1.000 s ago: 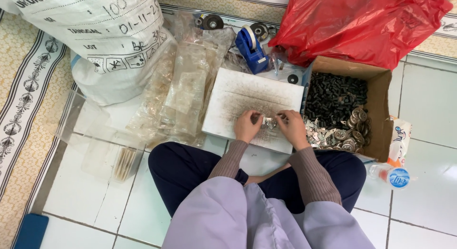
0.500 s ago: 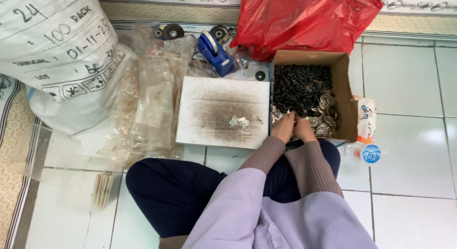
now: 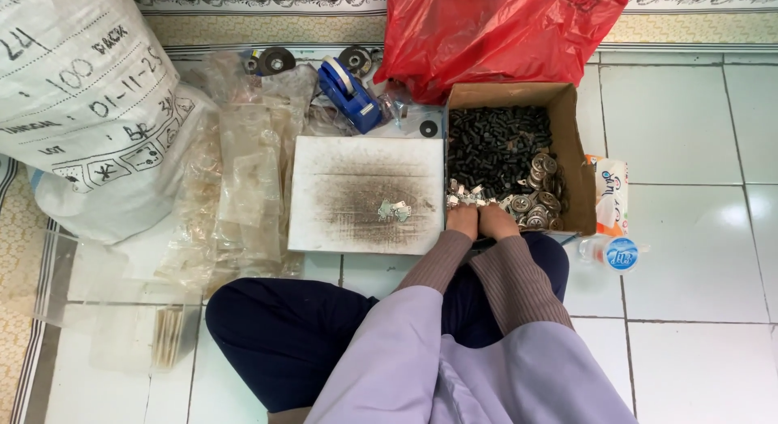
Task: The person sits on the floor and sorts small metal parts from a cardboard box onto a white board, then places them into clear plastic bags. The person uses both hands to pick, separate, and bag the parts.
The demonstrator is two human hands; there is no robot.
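Both my hands reach into the near end of a brown cardboard box [image 3: 579, 153]. My left hand [image 3: 463, 220] and my right hand [image 3: 496, 220] lie side by side, fingers curled down among small silver metal pieces [image 3: 470, 199] and round silver discs [image 3: 541, 199]. Whether either hand grips anything is hidden. Small black parts [image 3: 494, 144] fill the far half of the box. Left of the box lies a white board [image 3: 324, 189] with a dark smudged middle, and a few small silver pieces [image 3: 394, 211] rest on it.
A red plastic bag [image 3: 494, 27] sits behind the box, a blue tape dispenser [image 3: 348, 92] beside it. Clear plastic bags [image 3: 243, 173] and a big white sack [image 3: 89, 108] lie left. A small packet [image 3: 612, 196] and bottle cap [image 3: 622, 252] lie right. My crossed legs [image 3: 284, 335] are below.
My hands left the middle of the white board, moved right and went into the near end of the cardboard box. A few silver pieces stayed on the board.
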